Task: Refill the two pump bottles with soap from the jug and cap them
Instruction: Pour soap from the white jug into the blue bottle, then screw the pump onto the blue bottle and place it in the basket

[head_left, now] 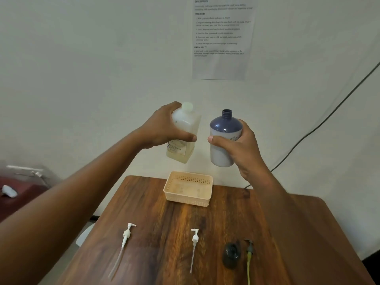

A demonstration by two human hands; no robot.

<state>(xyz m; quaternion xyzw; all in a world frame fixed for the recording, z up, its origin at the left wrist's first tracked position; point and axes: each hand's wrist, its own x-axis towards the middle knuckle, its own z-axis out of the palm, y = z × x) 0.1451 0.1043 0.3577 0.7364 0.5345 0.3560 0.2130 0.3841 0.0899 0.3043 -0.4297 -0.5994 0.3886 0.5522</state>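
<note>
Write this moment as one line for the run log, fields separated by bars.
left hand: holds jug, cap on | right hand: holds blue bottle, neck open | pouring: not started | pumps: on table | basket: empty

The left hand (164, 128) covers much of the jug (185, 134), hiding most of its label, and the right hand (240, 147) hides the far side of the blue-topped bottle (223, 138). The print on the wall sheet (223, 38) is too small to read, and its top is cut off. At the left edge, a dark red surface (18, 194) and white object (9, 191) are too blurred to identify.
</note>
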